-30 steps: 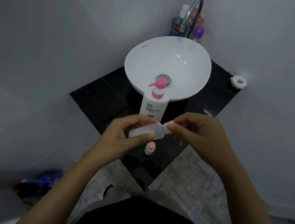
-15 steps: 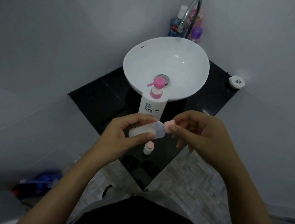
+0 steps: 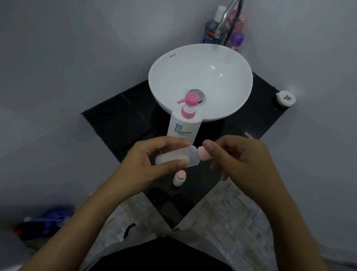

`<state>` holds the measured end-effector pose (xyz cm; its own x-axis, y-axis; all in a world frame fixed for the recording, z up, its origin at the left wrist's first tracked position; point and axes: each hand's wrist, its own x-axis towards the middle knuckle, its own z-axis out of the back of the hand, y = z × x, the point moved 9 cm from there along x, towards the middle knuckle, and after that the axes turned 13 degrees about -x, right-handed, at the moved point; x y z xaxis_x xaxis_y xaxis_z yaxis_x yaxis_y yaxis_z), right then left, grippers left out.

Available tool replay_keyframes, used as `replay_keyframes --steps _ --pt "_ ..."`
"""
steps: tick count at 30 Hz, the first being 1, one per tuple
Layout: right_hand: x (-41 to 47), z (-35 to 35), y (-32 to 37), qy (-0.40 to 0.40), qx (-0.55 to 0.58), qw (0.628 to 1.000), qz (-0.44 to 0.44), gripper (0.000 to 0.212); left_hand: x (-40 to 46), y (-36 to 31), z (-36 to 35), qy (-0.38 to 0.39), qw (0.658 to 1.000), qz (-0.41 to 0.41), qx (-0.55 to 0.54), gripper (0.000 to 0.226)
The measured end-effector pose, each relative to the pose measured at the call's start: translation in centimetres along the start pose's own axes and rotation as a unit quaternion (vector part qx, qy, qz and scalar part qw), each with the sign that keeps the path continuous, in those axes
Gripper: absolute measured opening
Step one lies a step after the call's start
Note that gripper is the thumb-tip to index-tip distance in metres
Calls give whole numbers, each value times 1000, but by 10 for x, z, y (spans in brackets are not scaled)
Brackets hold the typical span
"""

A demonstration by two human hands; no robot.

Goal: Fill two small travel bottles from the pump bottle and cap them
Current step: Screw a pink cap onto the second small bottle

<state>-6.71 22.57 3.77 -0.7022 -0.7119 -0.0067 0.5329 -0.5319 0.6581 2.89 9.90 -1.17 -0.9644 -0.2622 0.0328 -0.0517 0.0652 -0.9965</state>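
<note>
The left hand (image 3: 147,163) grips a translucent plastic travel bottle (image 3: 176,156) tilted on its side above the glossy black counter (image 3: 118,121); the right hand (image 3: 242,160) pinches its pale pink cap (image 3: 204,153). Below stands a second capped bottle (image 3: 179,178), perhaps filled. Behind, the white pump bottle (image 3: 183,126) reads "Shokubutsu". The round white basin (image 3: 199,81) is marked "Kassa".

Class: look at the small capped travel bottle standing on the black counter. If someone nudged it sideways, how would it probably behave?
The small bottle looks narrow and upright, so a nudge would probably tip it. Its round body suggests it could then roll on the glossy black counter, perhaps off the near edge. Its pink cap appears to be on, so a spill seems unlikely.
</note>
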Motion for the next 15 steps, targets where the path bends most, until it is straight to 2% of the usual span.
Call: replay_keyframes --steps 4,8,12,14,15 --pt "-3 -3 8 57 14 996 73 35 -1 -1 2 -5 1000 2 -3 32" --pt "0 -5 -1 24 7 1000 8 43 -1 1 3 -5 1000 6 1 31" --pt "-1 -2 7 55 -1 996 76 36 -1 -2 2 -4 1000 5 -7 32" --pt "-1 -3 5 51 3 997 64 28 -1 -2 2 -3 1000 6 -10 33" --pt "0 -3 3 39 3 998 49 31 -1 -2 2 -3 1000 7 -11 33"
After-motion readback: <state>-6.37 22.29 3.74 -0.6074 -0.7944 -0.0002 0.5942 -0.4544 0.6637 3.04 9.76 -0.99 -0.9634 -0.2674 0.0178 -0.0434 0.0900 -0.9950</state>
